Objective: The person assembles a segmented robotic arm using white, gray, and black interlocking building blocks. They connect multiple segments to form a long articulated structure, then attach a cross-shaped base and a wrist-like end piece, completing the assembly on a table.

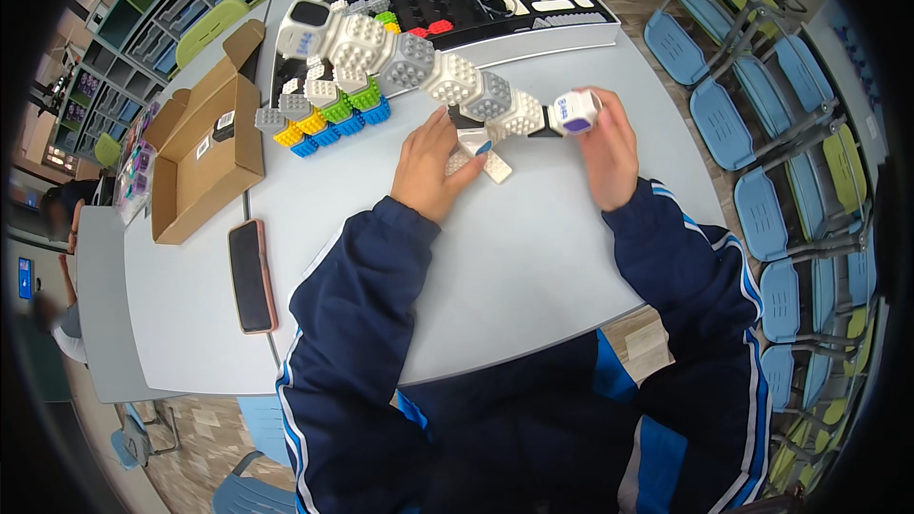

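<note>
Right hand (609, 152) grips the cube chain's (419, 62) purple-faced end cube (577, 110), left hand (433, 164) pinches small white pieces (481, 160) beneath: keep the chain steady.

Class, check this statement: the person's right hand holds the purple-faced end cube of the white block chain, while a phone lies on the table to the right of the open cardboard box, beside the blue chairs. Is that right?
Not quite. The head view shows the phone just below the cardboard box, at the table's left side, far from the blue chairs. The right hand does hold the end cube.
</note>
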Demonstrator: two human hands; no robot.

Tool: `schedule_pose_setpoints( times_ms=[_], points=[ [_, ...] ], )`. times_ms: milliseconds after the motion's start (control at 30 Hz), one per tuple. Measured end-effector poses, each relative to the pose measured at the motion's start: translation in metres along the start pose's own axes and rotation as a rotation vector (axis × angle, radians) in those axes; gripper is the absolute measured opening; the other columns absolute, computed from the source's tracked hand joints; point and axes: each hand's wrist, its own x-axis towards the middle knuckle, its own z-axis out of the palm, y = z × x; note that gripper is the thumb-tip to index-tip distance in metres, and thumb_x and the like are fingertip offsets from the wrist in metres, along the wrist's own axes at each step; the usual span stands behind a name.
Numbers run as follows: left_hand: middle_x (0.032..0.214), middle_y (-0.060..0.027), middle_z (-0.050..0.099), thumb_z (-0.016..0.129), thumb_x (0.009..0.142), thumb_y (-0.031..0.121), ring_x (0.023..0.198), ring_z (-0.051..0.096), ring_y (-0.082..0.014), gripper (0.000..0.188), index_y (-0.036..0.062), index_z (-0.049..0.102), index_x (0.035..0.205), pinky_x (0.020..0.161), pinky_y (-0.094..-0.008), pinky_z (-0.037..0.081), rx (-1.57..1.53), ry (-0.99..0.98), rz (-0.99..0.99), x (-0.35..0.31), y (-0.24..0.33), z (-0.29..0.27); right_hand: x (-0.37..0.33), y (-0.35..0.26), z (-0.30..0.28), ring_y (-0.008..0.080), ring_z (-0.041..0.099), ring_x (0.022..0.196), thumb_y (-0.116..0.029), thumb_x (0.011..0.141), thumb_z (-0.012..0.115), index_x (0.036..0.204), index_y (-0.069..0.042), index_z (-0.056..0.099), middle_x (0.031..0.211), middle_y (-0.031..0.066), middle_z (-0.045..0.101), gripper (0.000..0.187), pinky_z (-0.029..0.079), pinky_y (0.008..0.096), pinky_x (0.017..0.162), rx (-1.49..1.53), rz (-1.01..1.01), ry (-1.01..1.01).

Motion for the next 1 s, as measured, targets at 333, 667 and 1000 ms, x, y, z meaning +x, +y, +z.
schedule_pose_setpoints(
  times_ms=[333, 667, 1000],
  points=[
    [0.130, -0.0155, 0.056, 0.066, 0.086, 0.028, 0.121, 0.050, -0.0312, 0.045, 0.0056, 0.057, 0.124, 0.108, -0.0426, 0.029, -0.088, -0.217, -0.211, 0.002, 0.004, -0.011, -0.025, -0.011, 0.007, 0.0208, 0.055, 0.086, -0.019, 0.072, 0.086, 0.116, -0.004, 0.055, 0.097, 0.0090, 0.060, 0.056, 0.045, 0.0323, 0.079, -0.559, -0.451, -0.326],
    [0.137, -0.0159, 0.053, 0.066, 0.085, 0.025, 0.132, 0.044, -0.0312, 0.054, 0.0069, 0.051, 0.134, 0.112, -0.0459, 0.025, -0.037, -0.193, -0.237, -0.003, 0.012, -0.011, -0.031, -0.019, 0.036, 0.0251, 0.052, 0.071, -0.021, 0.065, 0.089, 0.125, -0.003, 0.059, 0.085, 0.0091, 0.057, 0.069, 0.044, 0.0335, 0.061, -0.690, -0.594, -0.563],
    [0.132, -0.0166, 0.055, 0.071, 0.077, 0.018, 0.124, 0.049, -0.0353, 0.054, 0.0059, 0.055, 0.127, 0.108, -0.0467, 0.030, -0.082, -0.142, -0.217, -0.004, 0.005, -0.005, -0.037, -0.014, 0.051, 0.0192, 0.049, 0.061, -0.013, 0.068, 0.085, 0.126, -0.010, 0.062, 0.073, 0.0038, 0.051, 0.062, 0.040, 0.0304, 0.052, -0.845, -0.736, -0.529]
  ],
)
